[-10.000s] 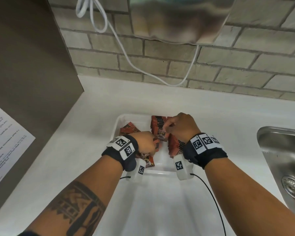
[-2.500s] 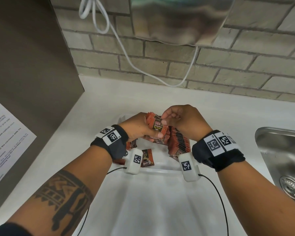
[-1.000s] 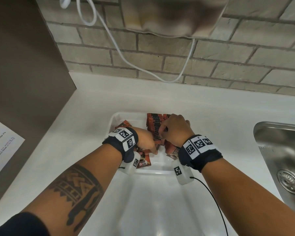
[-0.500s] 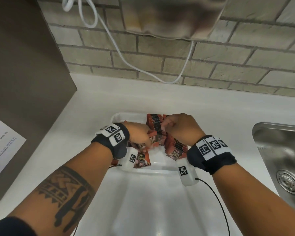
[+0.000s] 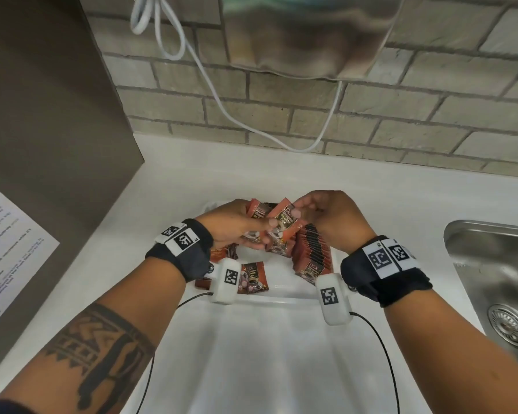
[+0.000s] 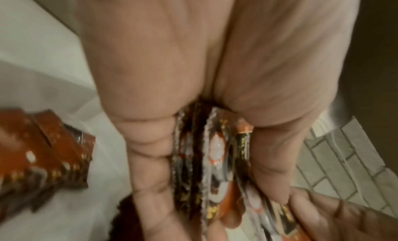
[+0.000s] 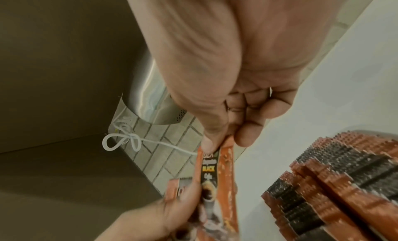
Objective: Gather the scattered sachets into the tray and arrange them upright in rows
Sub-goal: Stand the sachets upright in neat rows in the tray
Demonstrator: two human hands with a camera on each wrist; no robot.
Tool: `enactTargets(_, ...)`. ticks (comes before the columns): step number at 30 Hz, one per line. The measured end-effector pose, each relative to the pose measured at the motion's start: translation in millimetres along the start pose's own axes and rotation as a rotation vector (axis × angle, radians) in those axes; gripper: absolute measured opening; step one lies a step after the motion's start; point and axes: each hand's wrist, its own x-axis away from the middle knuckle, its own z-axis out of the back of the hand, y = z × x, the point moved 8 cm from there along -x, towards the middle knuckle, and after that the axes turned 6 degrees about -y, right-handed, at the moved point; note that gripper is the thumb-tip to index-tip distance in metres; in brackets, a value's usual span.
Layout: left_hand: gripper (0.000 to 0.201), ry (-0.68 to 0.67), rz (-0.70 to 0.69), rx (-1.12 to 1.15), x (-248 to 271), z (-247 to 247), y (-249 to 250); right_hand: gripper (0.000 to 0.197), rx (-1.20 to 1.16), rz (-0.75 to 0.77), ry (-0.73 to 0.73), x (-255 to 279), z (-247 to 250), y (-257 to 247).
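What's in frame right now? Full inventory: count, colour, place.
tray: one, clear, on counter.
upright sachet row: count unclear, orange-brown, tray's right side.
held sachets: several, orange-brown, above tray, between both hands.
loose sachets: at least three, orange-brown, flat at tray's left.
counter: one, white.
sink: one, steel, right.
cable: one, white, on brick wall.
metal appliance: one, silver, on wall.
paper sheet: one, white, left panel.
left hand: grips the bundle.
right hand: pinches one sachet's top.
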Motion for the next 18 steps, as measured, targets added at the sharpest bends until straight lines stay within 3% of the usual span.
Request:
enactTargets(6,0.043,0.101,0.227,-0.188,9.5,40.0,-31.7,0.009,0.301,-0.06,-0.076,-5.3,-7.8,4.1)
enactTargets(14,0.036,-0.129,0.376,-0.561,-8.7,-6.1,-41.5,0.013,0.694,-0.139,-0.103,-18.2,-43.6,10.8)
enactTargets(18,0.012,-0.17,0.413,-0.624,-24.5,-20.1,-43.1,0.022,0.853,-0.164,-0.146,-24.0,-54.1,14.9)
